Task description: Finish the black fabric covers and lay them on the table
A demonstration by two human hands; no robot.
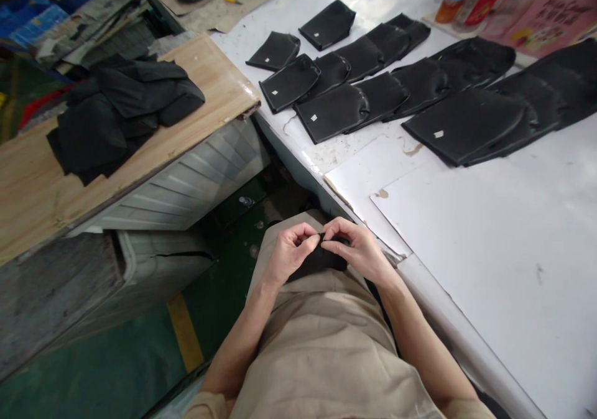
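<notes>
Pinching the edge of a small black piece (321, 261) just above the lap, the left hand (295, 252) and the right hand (357, 249) nearly meet, fingertips close beside one another. Thumb and forefinger press together on each side, so both grips look narrow, with the dark material caught between them; the rest of the piece shows below the fingers, and I can't make out its full shape. The person wears beige clothing (321, 350) and is right up against a white-topped table (494, 270). On it, overlapping rows of glossy black panels (392, 92) run away from the near edge, the front ones each bearing a small white tag. Behind them stand a red-labelled bottle (482, 2) and a pink box (548, 18). Over to the left, a wooden board (28, 204) carries a loose heap of black pieces (116, 111), some folded across others. A yellow stripe (184, 332) crosses the green floor (125, 369) below.
</notes>
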